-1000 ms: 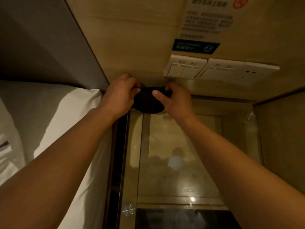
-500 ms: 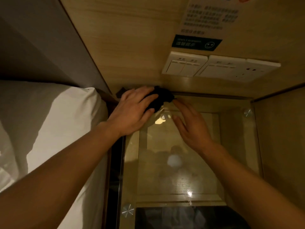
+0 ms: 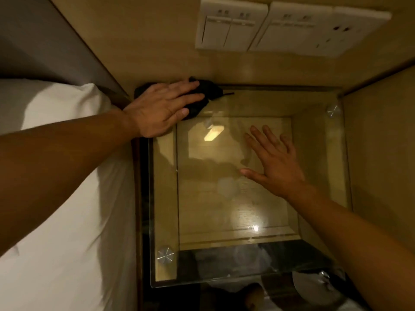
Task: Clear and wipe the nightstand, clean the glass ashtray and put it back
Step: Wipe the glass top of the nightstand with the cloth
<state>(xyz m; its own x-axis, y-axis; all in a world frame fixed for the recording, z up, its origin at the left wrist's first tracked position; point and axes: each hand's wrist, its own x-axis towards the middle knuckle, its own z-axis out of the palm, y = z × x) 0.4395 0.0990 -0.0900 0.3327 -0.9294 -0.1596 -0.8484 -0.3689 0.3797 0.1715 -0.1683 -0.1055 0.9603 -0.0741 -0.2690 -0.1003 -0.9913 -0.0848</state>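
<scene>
The nightstand's glass top (image 3: 318, 221) fills the middle of the view, with wood beneath it. A black cloth (image 3: 207, 90) lies at the far left corner of the glass, against the wall. My left hand (image 3: 161, 108) lies flat on the cloth, fingers stretched out, pressing it down. My right hand (image 3: 274, 164) is spread open, palm down, over the middle right of the glass, holding nothing. No ashtray is in view.
A white pillow and bed (image 3: 62, 198) lie along the left side. White wall switches and a socket (image 3: 280, 28) sit on the wooden back wall. A wooden panel (image 3: 381, 176) closes the right side. Metal studs (image 3: 165, 254) mark the glass corners.
My left hand has flattened onto the cloth at the far left corner. My right hand let go of the cloth and drew back toward the middle right of the glass. The camera moved closer.
</scene>
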